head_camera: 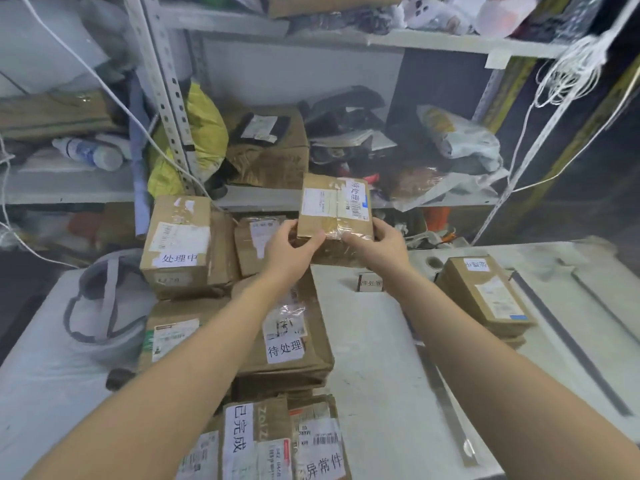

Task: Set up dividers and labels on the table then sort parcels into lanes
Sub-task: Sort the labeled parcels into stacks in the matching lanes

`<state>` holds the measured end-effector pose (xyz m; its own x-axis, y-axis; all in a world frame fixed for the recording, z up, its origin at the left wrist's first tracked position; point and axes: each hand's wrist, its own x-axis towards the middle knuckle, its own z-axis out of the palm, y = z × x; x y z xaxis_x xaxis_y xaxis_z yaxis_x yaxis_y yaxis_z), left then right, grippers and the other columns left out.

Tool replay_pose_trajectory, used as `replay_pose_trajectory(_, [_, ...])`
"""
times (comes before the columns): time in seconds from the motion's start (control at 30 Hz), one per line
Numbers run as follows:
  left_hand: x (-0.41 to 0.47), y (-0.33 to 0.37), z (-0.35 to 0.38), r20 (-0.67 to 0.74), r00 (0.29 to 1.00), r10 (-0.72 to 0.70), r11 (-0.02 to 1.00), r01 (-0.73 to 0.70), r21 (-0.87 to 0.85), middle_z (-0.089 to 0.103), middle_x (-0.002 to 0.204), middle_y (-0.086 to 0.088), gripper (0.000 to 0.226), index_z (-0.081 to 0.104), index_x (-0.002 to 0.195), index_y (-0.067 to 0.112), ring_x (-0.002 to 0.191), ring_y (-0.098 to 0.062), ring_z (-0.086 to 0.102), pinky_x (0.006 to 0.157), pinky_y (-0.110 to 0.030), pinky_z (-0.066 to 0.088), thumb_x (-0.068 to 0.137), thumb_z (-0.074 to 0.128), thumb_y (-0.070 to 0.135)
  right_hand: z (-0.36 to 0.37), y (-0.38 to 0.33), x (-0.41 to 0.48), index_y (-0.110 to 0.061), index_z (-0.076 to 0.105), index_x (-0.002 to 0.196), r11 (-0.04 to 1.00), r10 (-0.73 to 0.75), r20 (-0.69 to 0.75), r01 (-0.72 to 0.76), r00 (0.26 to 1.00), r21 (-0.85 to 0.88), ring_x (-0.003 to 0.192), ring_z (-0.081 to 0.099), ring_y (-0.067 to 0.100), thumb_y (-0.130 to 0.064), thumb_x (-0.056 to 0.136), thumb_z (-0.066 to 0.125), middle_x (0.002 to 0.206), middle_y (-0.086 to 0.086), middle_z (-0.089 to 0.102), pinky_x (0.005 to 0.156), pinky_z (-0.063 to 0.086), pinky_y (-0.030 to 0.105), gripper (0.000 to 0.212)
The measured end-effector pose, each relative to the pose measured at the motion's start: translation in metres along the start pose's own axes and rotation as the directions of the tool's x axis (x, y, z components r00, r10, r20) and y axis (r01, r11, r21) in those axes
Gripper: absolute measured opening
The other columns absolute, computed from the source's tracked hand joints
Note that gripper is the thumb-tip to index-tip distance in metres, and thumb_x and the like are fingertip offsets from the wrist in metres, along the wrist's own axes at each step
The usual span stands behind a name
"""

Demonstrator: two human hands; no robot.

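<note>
We hold up 1 parcel (334, 207).
Our left hand (294, 247) and right hand (379, 245) pinch its lower corners; table (374, 358) at 6 o'clock, shelves (277, 36) at 12.

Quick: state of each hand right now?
Left hand: holds the small taped parcel by its lower left edge.
Right hand: holds the same parcel by its lower right edge.

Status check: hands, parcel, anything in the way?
Left hand and right hand both grip taped parcel, held above table. Label stand on table beneath. Path looks open.
</note>
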<state>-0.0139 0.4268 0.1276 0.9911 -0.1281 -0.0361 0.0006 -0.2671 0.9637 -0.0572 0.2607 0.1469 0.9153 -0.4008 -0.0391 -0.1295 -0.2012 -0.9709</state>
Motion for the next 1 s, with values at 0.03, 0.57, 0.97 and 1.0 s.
replay_pose_trajectory(0.03, [-0.006, 0.001, 0.013, -0.002, 1.0, 0.004, 1.0, -0.004, 0.006, 0.058, 0.101, 0.022, 0.033, 0.055, 0.116, 0.03, 0.09, 0.007, 0.052, 0.07, -0.015, 0.039, 0.089, 0.07, 0.042, -0.014, 0.006, -0.001, -0.027, 0.069, 0.112, 1.0, 0.003, 0.005, -0.003, 1.0, 0.012, 0.09, 0.074, 0.015, -0.024, 0.078, 0.081, 0.098, -0.01, 0.076, 0.074, 0.061, 0.031, 0.036])
replay_pose_trajectory(0.57, [-0.1, -0.053, 0.192, -0.107, 0.95, -0.294, 0.953, 0.299, 0.038, 0.063, 0.111, 0.01, 0.04, 0.056, 0.118, 0.022, 0.094, -0.004, 0.059, 0.071, -0.019, 0.045, 0.086, 0.073, 0.04, -0.152, 0.155, -0.011, -0.022, 0.067, 0.118, 0.975, 0.218, 0.202, -0.222, 0.955, -0.005, 0.092, 0.071, 0.011, -0.019, 0.073, 0.082, 0.103, -0.009, 0.073, 0.077, 0.061, 0.03, 0.048])
replay_pose_trajectory(0.97, [-0.102, -0.107, 0.213, -0.1, 0.887, -0.45, 0.89, 0.455, 0.026, 0.065, 0.111, 0.009, 0.035, 0.057, 0.112, 0.026, 0.102, -0.009, 0.061, 0.083, -0.028, 0.053, 0.084, 0.076, 0.035, -0.139, 0.202, -0.024, -0.023, 0.057, 0.127, 0.931, 0.364, 0.233, -0.36, 0.902, -0.058, 0.099, 0.065, 0.012, -0.012, 0.083, 0.074, 0.111, -0.008, 0.067, 0.075, 0.051, 0.023, 0.048])
replay_pose_trajectory(1.0, [-0.099, -0.112, 0.214, -0.088, 0.886, -0.455, 0.888, 0.459, 0.028, 0.065, 0.111, 0.01, 0.035, 0.056, 0.112, 0.026, 0.101, -0.008, 0.061, 0.083, -0.028, 0.053, 0.084, 0.075, 0.036, -0.138, 0.203, -0.023, -0.023, 0.056, 0.128, 0.931, 0.364, 0.225, -0.356, 0.904, -0.076, 0.099, 0.063, 0.012, -0.012, 0.084, 0.073, 0.113, -0.007, 0.067, 0.076, 0.048, 0.022, 0.048])
